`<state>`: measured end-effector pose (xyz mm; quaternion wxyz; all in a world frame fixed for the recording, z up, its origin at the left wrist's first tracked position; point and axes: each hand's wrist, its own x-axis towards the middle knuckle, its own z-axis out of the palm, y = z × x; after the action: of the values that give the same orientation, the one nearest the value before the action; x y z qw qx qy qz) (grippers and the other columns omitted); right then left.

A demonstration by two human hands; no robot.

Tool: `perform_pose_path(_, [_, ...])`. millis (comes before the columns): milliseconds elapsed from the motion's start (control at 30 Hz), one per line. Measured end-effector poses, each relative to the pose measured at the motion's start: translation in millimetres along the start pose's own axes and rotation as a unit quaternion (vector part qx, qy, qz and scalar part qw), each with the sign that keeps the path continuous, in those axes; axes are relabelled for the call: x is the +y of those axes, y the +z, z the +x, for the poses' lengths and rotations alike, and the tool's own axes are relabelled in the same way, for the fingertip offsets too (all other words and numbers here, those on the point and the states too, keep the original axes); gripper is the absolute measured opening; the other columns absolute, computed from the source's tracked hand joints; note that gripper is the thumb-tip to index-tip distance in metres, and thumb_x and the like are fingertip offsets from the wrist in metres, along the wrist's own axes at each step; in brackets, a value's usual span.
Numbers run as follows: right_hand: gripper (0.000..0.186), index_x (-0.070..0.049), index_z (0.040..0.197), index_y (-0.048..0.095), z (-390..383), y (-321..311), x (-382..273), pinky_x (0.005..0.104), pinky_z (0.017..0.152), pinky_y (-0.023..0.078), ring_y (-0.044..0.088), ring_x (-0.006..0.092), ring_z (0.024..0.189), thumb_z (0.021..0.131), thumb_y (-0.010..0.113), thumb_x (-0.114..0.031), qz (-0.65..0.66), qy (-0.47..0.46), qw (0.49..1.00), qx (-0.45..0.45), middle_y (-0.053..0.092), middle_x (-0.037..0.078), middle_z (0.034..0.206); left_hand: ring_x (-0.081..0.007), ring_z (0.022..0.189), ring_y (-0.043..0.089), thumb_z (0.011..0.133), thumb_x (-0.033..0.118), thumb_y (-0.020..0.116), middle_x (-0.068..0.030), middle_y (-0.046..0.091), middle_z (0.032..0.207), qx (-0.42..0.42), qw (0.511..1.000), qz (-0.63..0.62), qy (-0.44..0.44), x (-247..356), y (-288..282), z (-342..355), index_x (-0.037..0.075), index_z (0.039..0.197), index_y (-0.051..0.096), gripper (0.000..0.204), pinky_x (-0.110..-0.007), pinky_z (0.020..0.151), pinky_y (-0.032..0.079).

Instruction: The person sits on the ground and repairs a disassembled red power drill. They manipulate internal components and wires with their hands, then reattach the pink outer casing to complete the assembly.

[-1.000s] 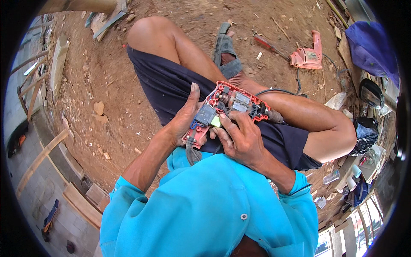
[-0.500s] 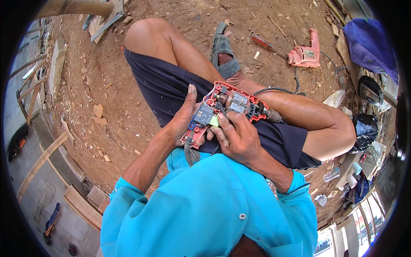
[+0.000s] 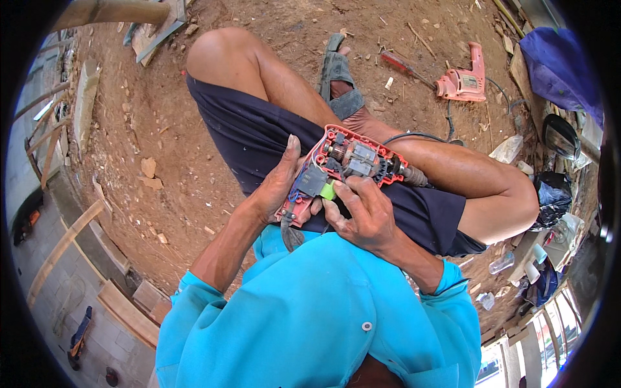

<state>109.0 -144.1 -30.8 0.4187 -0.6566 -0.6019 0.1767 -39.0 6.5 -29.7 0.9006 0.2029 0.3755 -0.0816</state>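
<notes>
An opened power drill lies across my lap, its red half-housing showing the motor, gears and wires. My left hand is wrapped around the handle end, thumb up along the side. Inside the handle sits a dark switch block with a green trigger. The fingers of my right hand are bent and closed at that trigger, thumb below and index finger above. At the far end the drill's chuck points right. A grey cable sleeve hangs from the handle. The undersides of both hands are hidden.
Beyond my foot, a second, pinkish-red drill rests on the dirt beside a red-handled screwdriver. A blue cloth and a round mirror are at the right. Bags, cups and scraps lie near my knee; wooden planks stand at the left.
The switch block and its green trigger have shifted slightly toward me and to the right. My right fingers have moved with the trigger, showing more of it. My left hand keeps its hold.
</notes>
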Motion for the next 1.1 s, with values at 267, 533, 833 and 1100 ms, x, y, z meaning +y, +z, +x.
perform_pose_path(267, [0.041, 0.008, 0.110, 0.069, -2.2, 3.4, -0.4, 0.0369, 0.060, 0.055, 0.066, 0.0286, 0.075, 0.075, 0.085, -0.003, -0.010, -0.005, 1.000, 0.009, 0.064, 0.018, 0.097, -0.0093, 0.053, 0.065, 0.098, 0.080, 0.037, -0.0091, 0.070, 0.083, 0.019, 0.999, 0.020, 0.025, 2.4, 4.0, -10.7, -0.001, 0.142, 0.051, 0.093, -0.021, 0.042, 0.055])
perform_pose_path(533, [0.033, 0.008, 0.106, 0.070, -13.0, 1.8, -1.2, 0.0363, 0.063, 0.060, 0.071, 0.0293, 0.079, 0.078, 0.084, -0.001, -0.047, -0.087, 0.995, 0.021, 0.069, 0.018, 0.095, -0.0062, 0.062, 0.059, 0.094, 0.026, 0.069, -0.0077, 0.068, 0.097, 0.098, 0.977, 0.158, 0.107, -12.8, 11.8, -21.4, -0.005, 0.151, 0.046, 0.069, -0.022, 0.052, 0.050])
perform_pose_path(833, [0.036, 0.008, 0.105, 0.073, -18.9, -3.5, -5.1, 0.0358, 0.066, 0.061, 0.071, 0.0283, 0.080, 0.074, 0.078, -0.009, -0.041, -0.087, 0.995, -0.021, 0.069, 0.020, 0.097, -0.0205, 0.101, 0.070, 0.089, 0.024, 0.068, -0.0222, 0.069, 0.123, 0.098, 0.957, 0.203, 0.185, -35.4, -8.3, -13.0, -0.012, 0.155, 0.037, 0.082, -0.035, 0.089, 0.058])
perform_pose_path(1100, [0.037, 0.010, 0.106, 0.071, -18.4, 4.0, -0.7, 0.0412, 0.081, 0.060, 0.069, 0.0316, 0.090, 0.078, 0.071, -0.014, -0.059, -0.080, 0.995, -0.022, 0.068, 0.021, 0.105, -0.0255, 0.118, 0.066, 0.085, 0.032, 0.071, -0.0236, 0.065, 0.132, 0.104, 0.963, 0.200, 0.144, -30.4, -11.3, -18.5, -0.013, 0.154, 0.038, 0.089, -0.039, 0.106, 0.051])
